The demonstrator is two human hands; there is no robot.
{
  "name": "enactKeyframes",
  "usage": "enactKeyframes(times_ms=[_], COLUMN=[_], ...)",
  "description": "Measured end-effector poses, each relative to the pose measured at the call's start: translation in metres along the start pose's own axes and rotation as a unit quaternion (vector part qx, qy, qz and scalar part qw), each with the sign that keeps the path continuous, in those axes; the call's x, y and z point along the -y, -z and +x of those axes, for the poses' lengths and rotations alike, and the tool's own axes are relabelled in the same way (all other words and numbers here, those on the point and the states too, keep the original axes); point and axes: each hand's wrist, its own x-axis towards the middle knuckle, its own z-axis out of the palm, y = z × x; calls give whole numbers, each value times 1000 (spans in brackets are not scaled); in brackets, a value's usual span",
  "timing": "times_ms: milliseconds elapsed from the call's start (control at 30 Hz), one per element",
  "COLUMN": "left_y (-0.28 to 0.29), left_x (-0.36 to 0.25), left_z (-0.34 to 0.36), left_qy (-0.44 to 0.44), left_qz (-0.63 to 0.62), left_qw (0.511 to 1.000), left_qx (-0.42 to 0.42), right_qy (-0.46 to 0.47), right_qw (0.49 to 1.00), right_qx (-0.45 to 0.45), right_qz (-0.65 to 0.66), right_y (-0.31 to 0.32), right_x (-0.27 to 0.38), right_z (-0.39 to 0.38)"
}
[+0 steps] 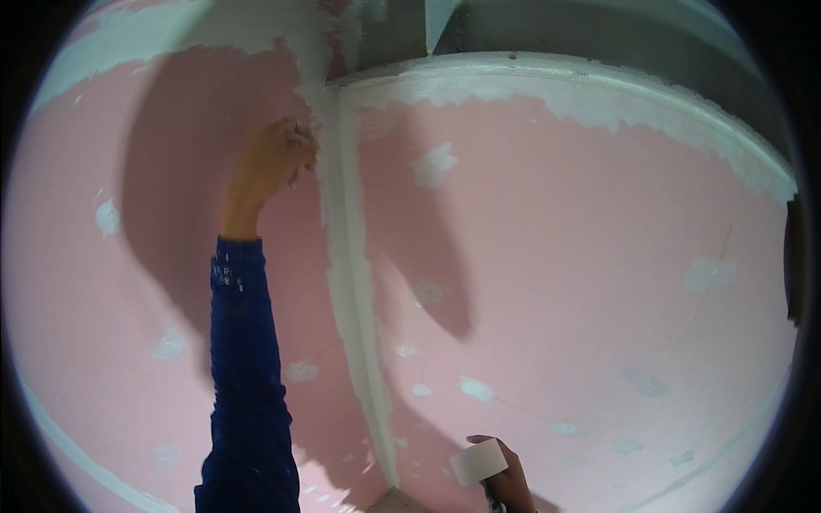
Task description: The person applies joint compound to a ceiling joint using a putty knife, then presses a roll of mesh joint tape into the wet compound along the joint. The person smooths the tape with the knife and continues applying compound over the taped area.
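My left hand [278, 158] is raised beside the upper part of a pale, compound-coated inside corner [346, 188] between two pink wallboards. Its fingers are bent together near the corner; whatever they may hold is too dark and blurred to make out. A blue sleeve [244, 359] with white specks covers that arm. Low in the view, my right hand [511, 480] is closed around a pale rectangular-faced thing with a dark stem [479, 462]. Its exact kind does not show. It is held apart from the corner, in front of the right wallboard [573, 256].
Whitish compound patches [475, 389] dot both boards. Along the top of the right board runs a curved, perforated edge strip [547, 68], coated in compound, with a grey recess [599, 43] above it. A dark object [794, 256] stands at the far right rim.
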Motion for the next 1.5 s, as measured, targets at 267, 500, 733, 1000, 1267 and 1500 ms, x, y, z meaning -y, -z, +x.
enactKeyframes(times_ms=[267, 500, 733, 1000, 1267, 1500], left_y=[-84, -168, -163, -151, -139, -49], left_x=[-17, -46, -31, -25, -5, 27], left_z=[-249, -364, -355, -335, -302, -153], left_qy=[111, 12, -201, 134, 137, 114], left_qz=[-278, -239, -193, -337, -437, -29], left_qw=[954, 968, 960, 901, 883, 988], left_qx=[-17, 79, -3, 238, 103, -103], right_qy=[102, 116, 25, 85, 6, -136], right_qw=[979, 964, 984, 971, 946, 982], right_qx=[28, 64, 121, 92, 197, 122], right_qz=[-176, -231, -130, -202, -258, -38], right_y=[-30, -45, -57, -56, -45, 19], right_x=[56, 53, 25, 33, 36, -66], right_z=[10, 27, 48, 48, 44, 33])
